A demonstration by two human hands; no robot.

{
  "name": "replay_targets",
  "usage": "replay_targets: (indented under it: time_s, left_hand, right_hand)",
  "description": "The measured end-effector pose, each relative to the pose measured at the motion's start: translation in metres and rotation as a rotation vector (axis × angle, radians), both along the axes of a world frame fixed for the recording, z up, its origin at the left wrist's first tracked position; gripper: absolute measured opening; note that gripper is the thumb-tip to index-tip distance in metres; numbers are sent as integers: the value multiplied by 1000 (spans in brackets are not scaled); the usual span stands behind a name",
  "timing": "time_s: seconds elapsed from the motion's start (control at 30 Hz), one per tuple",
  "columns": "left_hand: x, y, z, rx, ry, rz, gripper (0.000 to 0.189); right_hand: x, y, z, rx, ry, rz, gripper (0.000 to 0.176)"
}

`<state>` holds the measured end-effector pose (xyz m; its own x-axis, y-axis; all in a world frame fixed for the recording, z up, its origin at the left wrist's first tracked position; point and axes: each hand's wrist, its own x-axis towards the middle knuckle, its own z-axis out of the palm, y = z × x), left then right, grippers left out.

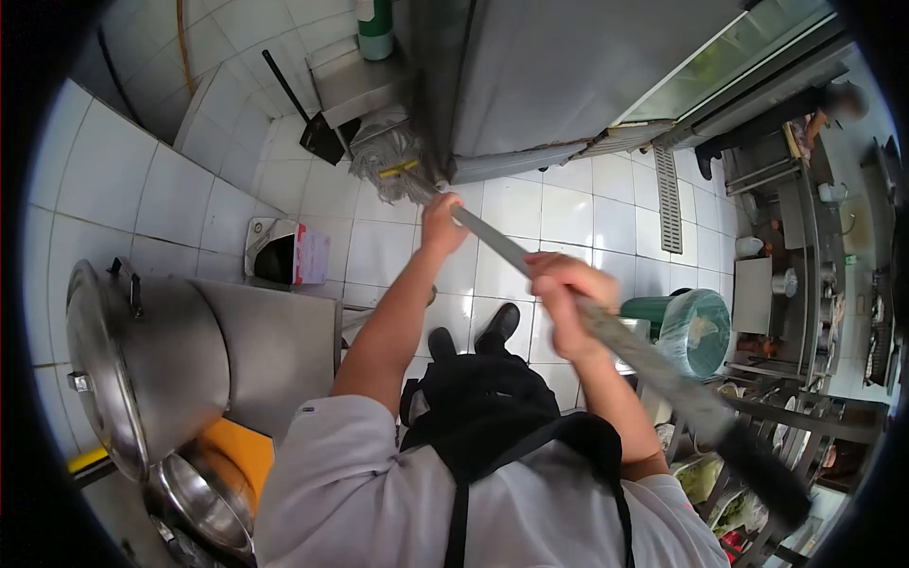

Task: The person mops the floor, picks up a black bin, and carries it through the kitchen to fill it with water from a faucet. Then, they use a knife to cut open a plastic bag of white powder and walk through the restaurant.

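A long mop handle (502, 245) runs slantwise across the view, its black grip end close to the camera at lower right. My left hand (443, 223) is wrapped round the shaft nearer the mop head. Farther up, my right hand (571, 293) grips the same shaft, slightly smeared by motion. The grey string mop head (383, 161), with a yellow clamp, lies on the white tiled floor (507, 270) by the base of a tall steel cabinet. Beside the mop head stands a black long-handled dustpan (322, 140).
A large lidded steel pot (170, 360) stands on a steel counter (275, 350) at left. A small bin (275, 251) sits by the wall. At right are a green lined trash bin (696, 331), a floor drain grate (668, 199), shelving, and another person (772, 118) farther off.
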<state>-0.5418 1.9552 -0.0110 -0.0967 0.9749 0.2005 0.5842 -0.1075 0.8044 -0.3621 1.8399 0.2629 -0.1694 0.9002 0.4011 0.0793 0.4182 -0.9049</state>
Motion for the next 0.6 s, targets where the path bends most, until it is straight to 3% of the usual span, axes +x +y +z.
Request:
replay_targets:
  time_s: [0.17, 0.23, 0.4, 0.6]
  left_hand:
    - [25, -58, 58, -18, -144, -163, 32]
    - [32, -79, 60, -47, -233, -254, 42]
    - [88, -99, 63, 97, -387, -291, 38]
    - [125, -36, 62, -142, -417, -578, 40]
  right_hand:
    - [18, -6, 97, 19, 298, 134, 25]
    - [22, -15, 117, -14, 266, 215, 27]
    - [30, -24, 150, 35, 119, 301, 30]
    - [12, -12, 130, 164, 141, -80, 27]
